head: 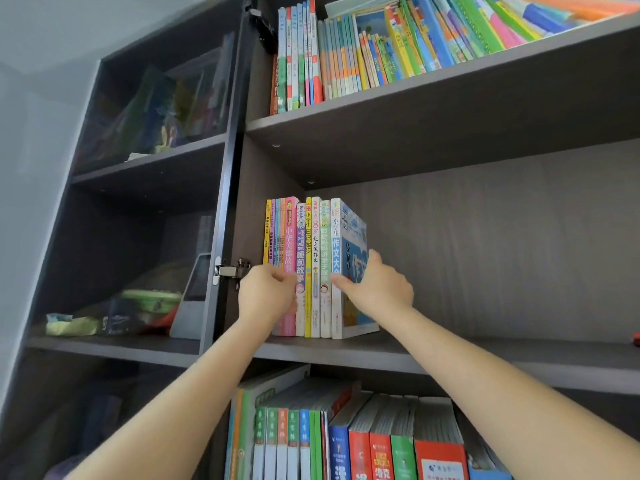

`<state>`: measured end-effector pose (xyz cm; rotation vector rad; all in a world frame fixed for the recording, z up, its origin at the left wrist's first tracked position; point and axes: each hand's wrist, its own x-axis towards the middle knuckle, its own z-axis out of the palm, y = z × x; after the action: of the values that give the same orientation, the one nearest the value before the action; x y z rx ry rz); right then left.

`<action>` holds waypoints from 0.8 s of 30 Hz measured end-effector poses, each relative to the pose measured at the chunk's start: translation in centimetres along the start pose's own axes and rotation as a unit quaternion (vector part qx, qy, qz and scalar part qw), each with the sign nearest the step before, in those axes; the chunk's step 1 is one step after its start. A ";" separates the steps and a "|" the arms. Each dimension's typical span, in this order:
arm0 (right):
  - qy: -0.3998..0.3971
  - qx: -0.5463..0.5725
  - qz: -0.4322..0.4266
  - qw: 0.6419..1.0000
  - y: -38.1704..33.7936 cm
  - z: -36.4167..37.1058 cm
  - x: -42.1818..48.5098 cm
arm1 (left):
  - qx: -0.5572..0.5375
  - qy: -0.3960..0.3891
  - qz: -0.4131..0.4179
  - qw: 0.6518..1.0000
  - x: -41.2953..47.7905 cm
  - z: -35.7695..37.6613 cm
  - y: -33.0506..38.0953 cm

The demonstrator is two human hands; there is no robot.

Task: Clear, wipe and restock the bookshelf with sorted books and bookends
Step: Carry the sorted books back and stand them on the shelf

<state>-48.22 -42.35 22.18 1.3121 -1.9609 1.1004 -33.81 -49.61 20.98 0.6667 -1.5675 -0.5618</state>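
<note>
Several books (pixel 313 237) upright, spines outward, gripped between left hand (pixel 268 294), right hand (pixel 381 289).

Dark shelf (pixel 485 349): upright book row (pixel 311 258) at left end; small red item (pixel 636 339), unclear, far right.

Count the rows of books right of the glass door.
3: top row, packed; middle row, short; bottom row, cut off below. More may be hidden outside the frame.
</note>
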 end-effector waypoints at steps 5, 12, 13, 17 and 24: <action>0.083 -0.010 -0.019 0.996 0.4 -3.2 -3.2 | 0.022 0.005 0.001 1.000 -2.4 -2.1 2.0; 0.089 0.018 -0.056 0.994 1.3 -7.2 -7.3 | 0.072 0.012 0.012 0.997 -6.2 -2.7 4.5; 0.088 0.029 -0.060 0.994 1.5 -7.8 -7.8 | 0.077 0.014 0.015 0.997 -6.8 -2.7 4.8; 0.066 0.069 -0.126 0.987 2.0 -9.0 -10.3 | 0.080 0.016 0.022 0.996 -10.0 -3.6 6.3; -0.229 0.330 -0.236 0.885 -2.5 -8.5 -19.4 | 0.167 -0.004 -0.024 0.986 -21.3 -11.4 8.0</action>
<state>-38.51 -26.17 12.31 2.4492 -1.4229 1.3367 -22.06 -28.59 12.58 0.9573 -1.6737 -0.3395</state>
